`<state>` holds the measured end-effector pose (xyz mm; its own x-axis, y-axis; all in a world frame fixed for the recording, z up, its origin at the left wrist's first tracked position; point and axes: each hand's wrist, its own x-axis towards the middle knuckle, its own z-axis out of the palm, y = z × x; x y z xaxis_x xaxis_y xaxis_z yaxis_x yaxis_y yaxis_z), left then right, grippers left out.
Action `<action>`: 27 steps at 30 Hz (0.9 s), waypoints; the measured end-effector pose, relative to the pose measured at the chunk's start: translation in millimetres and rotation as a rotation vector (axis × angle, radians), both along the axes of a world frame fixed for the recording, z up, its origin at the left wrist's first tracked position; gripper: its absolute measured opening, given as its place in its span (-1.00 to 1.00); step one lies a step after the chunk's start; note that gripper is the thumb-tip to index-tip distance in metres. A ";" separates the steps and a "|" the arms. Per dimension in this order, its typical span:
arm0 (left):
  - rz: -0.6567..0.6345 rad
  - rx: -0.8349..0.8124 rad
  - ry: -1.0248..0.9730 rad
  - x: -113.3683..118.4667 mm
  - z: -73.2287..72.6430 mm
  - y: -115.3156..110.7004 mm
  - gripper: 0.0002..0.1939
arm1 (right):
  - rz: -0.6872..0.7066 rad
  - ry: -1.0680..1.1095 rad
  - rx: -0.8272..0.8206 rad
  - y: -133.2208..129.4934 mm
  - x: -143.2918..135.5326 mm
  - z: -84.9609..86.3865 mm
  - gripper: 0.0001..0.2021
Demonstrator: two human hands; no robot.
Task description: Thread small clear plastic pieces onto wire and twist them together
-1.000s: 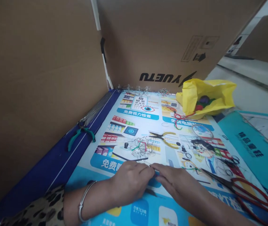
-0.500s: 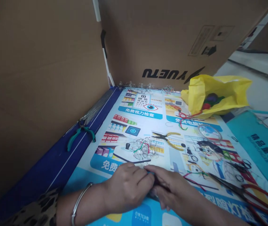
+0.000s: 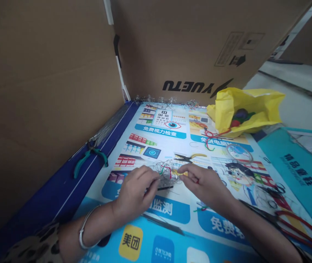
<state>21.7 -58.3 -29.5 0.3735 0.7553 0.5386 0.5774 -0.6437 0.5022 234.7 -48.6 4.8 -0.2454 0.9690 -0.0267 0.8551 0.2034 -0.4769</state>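
Observation:
A tangle of thin silver wire (image 3: 168, 170) with red and green bits lies on the printed sheet, between my two hands. My left hand (image 3: 137, 188) is at its left side, fingers pinched together at the wire's edge. On the right, my right hand (image 3: 202, 180) has thumb and fingertips closed at the opposite edge of the tangle. What exactly each fingertip grips is too small to make out. Yellow-handled pliers (image 3: 190, 157) lie just behind my right hand, partly hidden by it. A dark thin strip (image 3: 163, 223) rests on the sheet in front of my hands.
Green-handled pliers (image 3: 90, 157) lie at the left by silver wires (image 3: 109, 126). A yellow bag (image 3: 265, 100) with coloured balls stands at the back right. Red-handled scissors (image 3: 301, 228) are at the right. Cardboard walls (image 3: 49, 73) rise at the left and back.
My hands, together near the front before, have moved apart and forward to either side of the wire tangle. The dark strip now shows on the sheet. The view has shifted slightly.

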 end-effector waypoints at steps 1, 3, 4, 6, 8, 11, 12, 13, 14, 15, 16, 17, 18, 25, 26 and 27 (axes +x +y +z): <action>0.015 -0.021 -0.003 -0.6 -0.8 2.8 -0.88 | -0.002 -0.003 0.022 2.8 -1.2 -1.0 -0.80; 0.032 -0.061 0.004 -1.1 -2.3 7.3 -0.85 | 0.017 -0.010 0.061 7.1 -4.5 -4.4 -0.75; 0.035 -0.084 0.014 -1.1 -2.8 8.9 -0.83 | 0.028 -0.015 0.078 8.7 -6.1 -6.5 -0.73; 0.036 -0.135 0.042 -1.2 -3.5 10.6 -0.80 | 0.052 -0.022 0.093 11.5 -8.7 -10.8 -0.68; 0.033 -0.184 0.069 -1.2 -3.9 10.8 -0.78 | 0.068 -0.035 0.088 13.7 -10.0 -14.3 -0.66; 0.030 -0.220 0.070 -0.8 -4.2 10.6 -0.78 | 0.084 -0.049 0.068 15.9 -9.7 -18.4 -0.64; 0.030 -0.233 0.066 -0.5 -4.2 10.8 -0.78 | 0.085 -0.051 0.062 16.3 -9.2 -19.7 -0.63; 0.031 -0.248 0.060 -0.1 -4.1 11.3 -0.78 | 0.087 -0.053 0.056 16.5 -8.8 -21.0 -0.62; 0.031 -0.266 0.056 0.3 -3.9 12.0 -0.78 | 0.088 -0.055 0.050 16.5 -8.3 -22.5 -0.61; 0.032 -0.287 0.054 0.7 -3.4 13.1 -0.77 | 0.090 -0.059 0.046 16.5 -8.0 -23.9 -0.60; 0.035 -0.309 0.054 1.1 -2.7 14.3 -0.78 | 0.092 -0.063 0.041 16.3 -7.9 -25.4 -0.59; 0.041 -0.331 0.057 1.5 -1.9 15.7 -0.79 | 0.095 -0.068 0.036 16.1 -7.9 -26.7 -0.60; 0.048 -0.348 0.062 1.8 -0.8 17.1 -0.80 | 0.096 -0.073 0.030 15.9 -8.2 -27.9 -0.60; 0.055 -0.409 0.123 1.1 4.6 24.7 -0.92 | 0.062 -0.118 0.018 16.6 -12.0 -33.2 -0.66; 0.050 -0.410 0.132 0.8 4.5 25.0 -0.91 | 0.063 -0.121 0.019 16.6 -12.1 -33.9 -0.67; 0.046 -0.410 0.139 0.5 4.3 25.3 -0.91 | 0.065 -0.123 0.020 16.4 -12.0 -34.6 -0.68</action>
